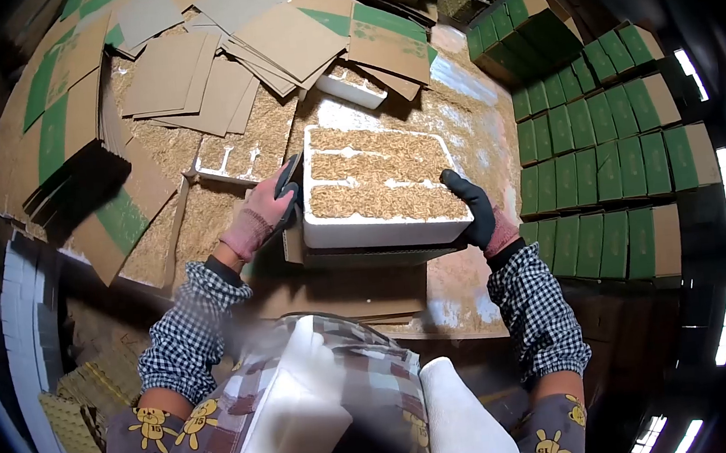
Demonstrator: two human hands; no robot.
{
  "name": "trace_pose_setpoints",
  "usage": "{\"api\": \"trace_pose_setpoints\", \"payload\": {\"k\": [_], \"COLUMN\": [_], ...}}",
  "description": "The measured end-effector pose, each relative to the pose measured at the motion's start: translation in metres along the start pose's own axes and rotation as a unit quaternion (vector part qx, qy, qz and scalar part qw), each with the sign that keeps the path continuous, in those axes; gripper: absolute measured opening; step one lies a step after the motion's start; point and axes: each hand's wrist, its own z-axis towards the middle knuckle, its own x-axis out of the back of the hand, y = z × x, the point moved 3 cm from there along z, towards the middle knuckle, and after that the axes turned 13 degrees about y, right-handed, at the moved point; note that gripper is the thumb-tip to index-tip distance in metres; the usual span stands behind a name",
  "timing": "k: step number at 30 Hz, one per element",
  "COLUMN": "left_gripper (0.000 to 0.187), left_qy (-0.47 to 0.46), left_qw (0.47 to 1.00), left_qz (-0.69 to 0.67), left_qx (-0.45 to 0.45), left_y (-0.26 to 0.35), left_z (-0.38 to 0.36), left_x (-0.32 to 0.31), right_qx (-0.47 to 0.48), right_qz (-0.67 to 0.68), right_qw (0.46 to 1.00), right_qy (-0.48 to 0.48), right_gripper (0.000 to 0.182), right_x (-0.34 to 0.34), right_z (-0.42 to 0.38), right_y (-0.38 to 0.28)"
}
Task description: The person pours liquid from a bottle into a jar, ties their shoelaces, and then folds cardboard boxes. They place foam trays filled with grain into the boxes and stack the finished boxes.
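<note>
A white foam box [390, 231] sits in front of me, filled to near its rim with light brown husk-like filler; white foam ridges poke through the filler. My right hand [482, 215], in a dark-palmed pink glove, grips its right side with the thumb over the top corner. At the left side, my left hand [263, 208], in a matching glove, presses against the wall with its fingers pointing up; part of its grip is hidden. Under the box a cardboard edge [292, 233] shows.
Loose cardboard sheets [284, 42] lie across the filler-strewn table [482, 149]. Flattened green-and-brown cartons [66, 133] are stacked at left. Another foam piece [351, 88] lies behind the box. Rows of green cartons [593, 165] stand at right. Yellowish egg trays [91, 392] are low at left.
</note>
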Motion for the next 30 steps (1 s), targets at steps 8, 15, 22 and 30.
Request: {"api": "trace_pose_setpoints", "payload": {"k": [8,15,22,30], "left_gripper": [0.058,0.039,0.042,0.010], "left_qy": [-0.020,-0.458,-0.443,-0.338], "left_qw": [0.999,0.823,0.847,0.762], "left_qz": [-0.024,-0.173,-0.280,-0.505], "left_qx": [0.030,-0.289,0.087,-0.221], "left_y": [0.058,0.214,0.338,0.368], "left_z": [-0.023,-0.124,-0.158,-0.165], "left_x": [0.000,0.059,0.038,0.036], "right_qx": [-0.223,-0.194,0.043,0.155], "right_qz": [-0.116,-0.491,-0.554,-0.403], "right_qw": [0.960,0.831,0.794,0.860], "right_qy": [-0.127,-0.175,-0.249,0.271], "right_gripper": [0.065,0.055,0.029,0.061], "right_x": [-0.036,-0.052,-0.088,-0.002], "right_z": [-0.001,-0.011,-0.011,-0.047], "right_y": [0.064,0.079,0.035,0.004]}}
